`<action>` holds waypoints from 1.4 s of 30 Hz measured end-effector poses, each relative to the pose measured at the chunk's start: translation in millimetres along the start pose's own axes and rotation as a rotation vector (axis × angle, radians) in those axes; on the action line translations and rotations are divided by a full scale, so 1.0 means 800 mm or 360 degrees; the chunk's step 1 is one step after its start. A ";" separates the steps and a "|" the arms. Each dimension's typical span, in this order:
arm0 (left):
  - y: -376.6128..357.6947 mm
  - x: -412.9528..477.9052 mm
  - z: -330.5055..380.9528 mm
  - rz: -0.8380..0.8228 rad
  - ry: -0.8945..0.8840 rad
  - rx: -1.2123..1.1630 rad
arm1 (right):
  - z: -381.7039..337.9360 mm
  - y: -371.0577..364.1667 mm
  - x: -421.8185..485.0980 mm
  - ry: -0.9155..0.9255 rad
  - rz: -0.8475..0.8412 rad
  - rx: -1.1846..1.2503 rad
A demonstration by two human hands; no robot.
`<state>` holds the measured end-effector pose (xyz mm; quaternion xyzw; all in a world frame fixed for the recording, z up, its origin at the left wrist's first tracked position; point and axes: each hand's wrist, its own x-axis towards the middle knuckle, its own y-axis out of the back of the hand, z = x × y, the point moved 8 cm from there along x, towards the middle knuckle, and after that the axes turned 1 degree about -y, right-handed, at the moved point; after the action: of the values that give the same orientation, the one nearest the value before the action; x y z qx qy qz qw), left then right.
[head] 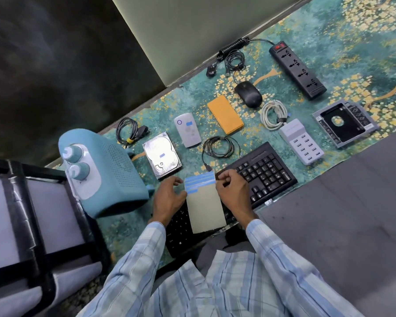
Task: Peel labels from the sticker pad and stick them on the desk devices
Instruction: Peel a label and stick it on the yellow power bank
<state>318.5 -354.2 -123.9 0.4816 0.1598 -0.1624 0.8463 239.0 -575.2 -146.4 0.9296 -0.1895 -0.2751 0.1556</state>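
The sticker pad (pixel 205 207) is a pale sheet with blue label strips along its far end, lying on the black keyboard (pixel 264 171). My left hand (pixel 168 199) rests on the pad's left edge and steadies it. My right hand (pixel 232 191) pinches at the right end of the blue strips with thumb and fingers closed. A silver hard drive (pixel 161 154) and a white power bank (pixel 188 132) each carry a small blue label. The orange case (pixel 225 114), black mouse (pixel 248 93), power strip (pixel 297 68), USB hub (pixel 302 141) and drive caddy (pixel 343 122) show no label.
A blue heater (pixel 103 170) stands close to the left of my left hand. Coiled cables (pixel 221 146) lie among the devices on the patterned cloth. A black-framed chair (pixel 32 216) is at the left, and a grey surface (pixel 352 202) at the right.
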 end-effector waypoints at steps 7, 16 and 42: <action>-0.021 -0.020 -0.003 -0.0019 0.0083 -0.0193 | 0.004 -0.016 -0.030 -0.0070 -0.0117 -0.0059; -0.015 -0.031 0.008 0.0089 0.0076 -0.0578 | 0.021 -0.045 -0.021 -0.0390 -0.0375 0.0409; 0.031 -0.049 0.057 0.0375 -0.0302 -0.0032 | 0.013 -0.063 -0.008 -0.0374 -0.0573 0.0629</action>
<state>299.2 -376.9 -66.5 0.4709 0.0233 -0.1051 0.8756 241.5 -530.0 -171.4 0.9224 -0.0879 -0.3619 -0.1029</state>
